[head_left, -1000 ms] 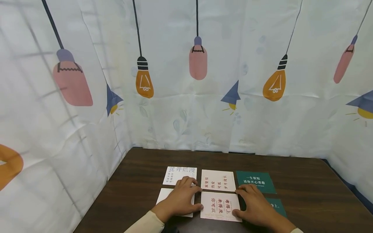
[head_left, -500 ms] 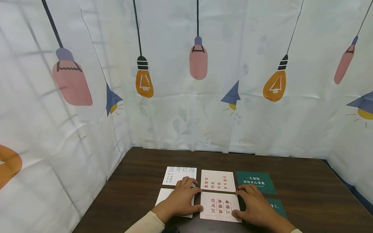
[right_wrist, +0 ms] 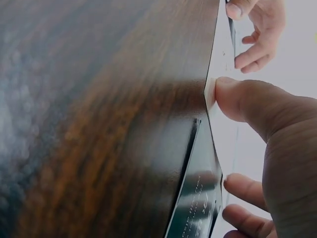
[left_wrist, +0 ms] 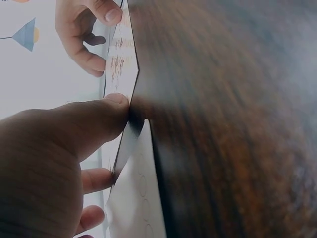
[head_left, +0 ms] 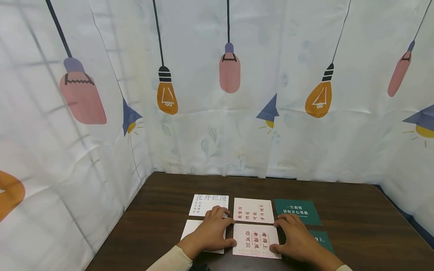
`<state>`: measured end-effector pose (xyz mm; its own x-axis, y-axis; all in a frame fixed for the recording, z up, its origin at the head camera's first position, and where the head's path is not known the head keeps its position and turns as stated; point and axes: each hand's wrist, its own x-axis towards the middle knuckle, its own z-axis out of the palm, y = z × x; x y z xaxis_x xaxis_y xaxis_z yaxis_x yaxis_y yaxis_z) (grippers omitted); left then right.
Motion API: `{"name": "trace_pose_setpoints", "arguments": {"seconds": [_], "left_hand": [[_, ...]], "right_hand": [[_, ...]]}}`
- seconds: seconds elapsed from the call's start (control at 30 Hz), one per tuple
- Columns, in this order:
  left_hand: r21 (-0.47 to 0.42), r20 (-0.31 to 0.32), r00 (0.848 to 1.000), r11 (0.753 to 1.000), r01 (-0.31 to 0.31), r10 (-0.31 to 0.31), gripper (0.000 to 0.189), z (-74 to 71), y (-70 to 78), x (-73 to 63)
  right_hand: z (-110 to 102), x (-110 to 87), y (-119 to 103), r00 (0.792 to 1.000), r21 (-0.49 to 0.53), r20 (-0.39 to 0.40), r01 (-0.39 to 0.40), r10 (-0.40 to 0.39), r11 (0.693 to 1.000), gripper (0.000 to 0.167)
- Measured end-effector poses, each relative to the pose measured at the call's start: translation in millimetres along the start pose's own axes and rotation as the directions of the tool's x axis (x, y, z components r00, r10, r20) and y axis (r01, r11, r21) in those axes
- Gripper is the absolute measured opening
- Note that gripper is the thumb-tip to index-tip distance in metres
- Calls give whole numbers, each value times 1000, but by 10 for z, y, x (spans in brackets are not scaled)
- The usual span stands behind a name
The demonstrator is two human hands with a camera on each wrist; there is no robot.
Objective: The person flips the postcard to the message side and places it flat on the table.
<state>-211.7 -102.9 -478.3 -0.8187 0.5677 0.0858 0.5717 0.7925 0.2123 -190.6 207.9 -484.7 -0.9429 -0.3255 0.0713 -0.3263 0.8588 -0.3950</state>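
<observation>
- Cards [head_left: 252,206] lie in two rows of three on a brown table [head_left: 356,222] in the head view.
- The near pink card [head_left: 256,241] has red words on it. It sits in the middle of the near row, with one hand on each side.
- The left hand [head_left: 213,229] is wide, its thumb and pointing finger spread apart at the pink card's left side. It hides part of the near white card [head_left: 190,227].
- The right hand [head_left: 298,239] is wide too, at the right side. It hides part of the near green card [head_left: 322,241].
- Another white card [head_left: 200,206], another pink card [head_left: 254,210] and another green card [head_left: 297,212] make the back row.
- Left wrist view: the left thumb [left_wrist: 96,121] touches the near pink card's edge. The near white card is just beside it.
- Right wrist view: the right thumb [right_wrist: 247,99] touches the other edge. I cannot tell if the cards overlap.
</observation>
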Motion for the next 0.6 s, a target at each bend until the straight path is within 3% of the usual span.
{"name": "trace_pose_setpoints", "arguments": {"seconds": [0.27, 0.6], "left_hand": [[-8, -9, 1000, 1000, 4, -4, 53, 12, 4, 1], [-48, -90, 996, 999, -10, 6, 51, 2, 38, 0]], "right_hand": [[10, 0, -1, 999, 27, -34, 12, -12, 1000, 69], [26, -19, -52, 996, 45, -80, -39, 43, 998, 69]]}}
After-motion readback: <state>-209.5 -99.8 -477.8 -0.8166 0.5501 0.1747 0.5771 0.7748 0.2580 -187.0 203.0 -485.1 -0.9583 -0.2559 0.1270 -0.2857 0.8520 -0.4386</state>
